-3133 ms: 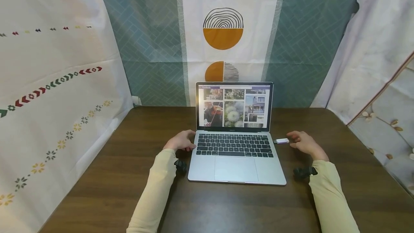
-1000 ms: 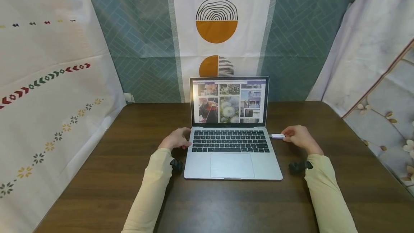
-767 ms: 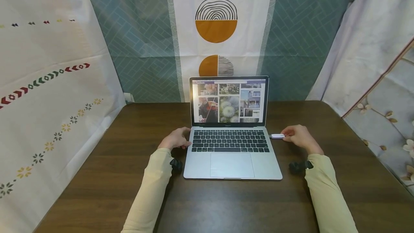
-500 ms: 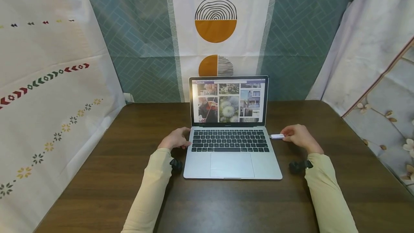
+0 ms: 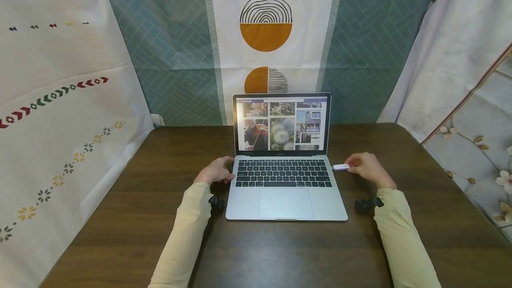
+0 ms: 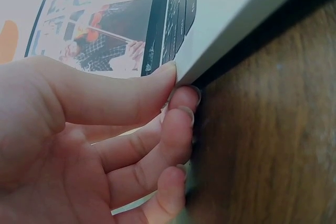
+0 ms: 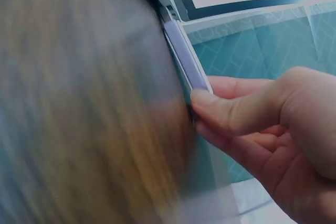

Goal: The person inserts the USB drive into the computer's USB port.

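Note:
An open silver laptop (image 5: 286, 203) stands on the brown table with its screen lit, showing a page of photos. My left hand (image 5: 217, 170) grips the laptop's left edge. In the left wrist view its thumb (image 6: 121, 95) lies on the top edge and curled fingers sit against the side and below. A white and pale purple USB stick (image 5: 341, 167) juts from the laptop's right side. My right hand (image 5: 367, 169) pinches the stick's outer end between thumb and fingers. Some metal shows between the stick (image 7: 185, 56) and the laptop in the right wrist view; how deep the plug sits I cannot tell.
The wooden table (image 5: 256, 252) reaches back to a hanging green and white curtain (image 5: 176, 57) behind the laptop. Patterned white cloths hang at left (image 5: 60, 114) and right (image 5: 472, 101). A dark wrist camera sits on each wrist.
About three seconds ago my right hand was apart from the USB stick; now it pinches its end. My left hand keeps its place on the laptop. The head view has shifted slightly.

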A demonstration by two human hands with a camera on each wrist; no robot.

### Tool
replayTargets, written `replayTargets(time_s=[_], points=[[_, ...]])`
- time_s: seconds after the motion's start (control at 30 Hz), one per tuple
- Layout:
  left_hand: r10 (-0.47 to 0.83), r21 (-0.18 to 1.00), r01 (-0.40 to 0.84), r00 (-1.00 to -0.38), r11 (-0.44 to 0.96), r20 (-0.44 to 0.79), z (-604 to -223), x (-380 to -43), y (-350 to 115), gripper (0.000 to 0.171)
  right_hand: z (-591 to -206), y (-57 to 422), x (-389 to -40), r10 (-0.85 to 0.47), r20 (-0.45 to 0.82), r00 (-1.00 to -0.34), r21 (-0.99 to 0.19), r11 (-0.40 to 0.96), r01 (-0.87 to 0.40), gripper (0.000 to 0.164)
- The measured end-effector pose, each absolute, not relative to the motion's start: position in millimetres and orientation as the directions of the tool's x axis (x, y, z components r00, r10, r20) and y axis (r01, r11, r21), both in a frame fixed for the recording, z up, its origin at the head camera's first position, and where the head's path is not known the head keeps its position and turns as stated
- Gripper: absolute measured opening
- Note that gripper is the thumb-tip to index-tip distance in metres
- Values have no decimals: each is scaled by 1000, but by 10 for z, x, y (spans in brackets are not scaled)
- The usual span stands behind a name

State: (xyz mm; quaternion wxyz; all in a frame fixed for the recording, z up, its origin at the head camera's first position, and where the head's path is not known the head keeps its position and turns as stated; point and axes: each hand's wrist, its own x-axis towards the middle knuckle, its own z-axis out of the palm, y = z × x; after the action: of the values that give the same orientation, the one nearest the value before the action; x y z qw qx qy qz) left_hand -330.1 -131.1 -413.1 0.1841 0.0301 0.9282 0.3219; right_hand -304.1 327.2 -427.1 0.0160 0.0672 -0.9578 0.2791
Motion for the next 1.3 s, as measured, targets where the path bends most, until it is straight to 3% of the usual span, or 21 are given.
replayTargets(time_s=[0.23, 0.83, 1.3], points=[[173, 617, -66, -931, 784, -320, -4134, -3314, -1291, 61, -4264, 3279, -3054, -118, 86, -989, -484, 863, -145, 12], [174, 595, -53, -932, 802, -317, -4115, -3328, -1264, 61, -4249, 3273, -3029, -103, 102, -989, -511, 848, -141, 13], [155, 596, -64, -938, 800, -309, -4140, -3301, -1266, 60, -4272, 3255, -3088, -138, 104, -985, -440, 882, -170, 10]])
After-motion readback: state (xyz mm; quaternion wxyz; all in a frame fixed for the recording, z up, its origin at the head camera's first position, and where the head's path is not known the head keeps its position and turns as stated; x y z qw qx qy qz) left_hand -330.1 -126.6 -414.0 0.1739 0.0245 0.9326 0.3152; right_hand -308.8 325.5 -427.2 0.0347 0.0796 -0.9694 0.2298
